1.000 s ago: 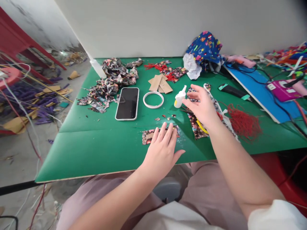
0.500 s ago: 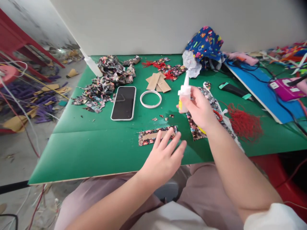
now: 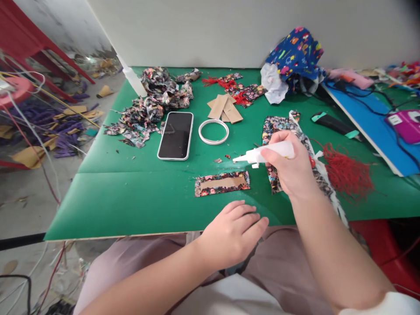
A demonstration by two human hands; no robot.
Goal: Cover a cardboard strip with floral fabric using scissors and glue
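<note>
My right hand (image 3: 292,168) grips a small white glue bottle (image 3: 262,154), tipped sideways with its nozzle pointing left, just above and right of a floral fabric strip with a brown card centre (image 3: 222,183) that lies flat on the green table (image 3: 131,197). At the table's near edge rests my left hand (image 3: 234,234), fingers loosely together, holding nothing, a short way below the strip.
A phone (image 3: 175,135) and a white ring (image 3: 213,131) lie mid-table, with brown card pieces (image 3: 225,109) behind. Floral fabric scraps (image 3: 147,113) pile up at the back left. Red tassel threads (image 3: 348,173), a black cutter (image 3: 334,124) and a blue board (image 3: 367,127) sit at the right.
My right hand picked up the glue bottle, raised it, then tipped it sideways near the strip. My left hand slid off the strip back to the table's edge.
</note>
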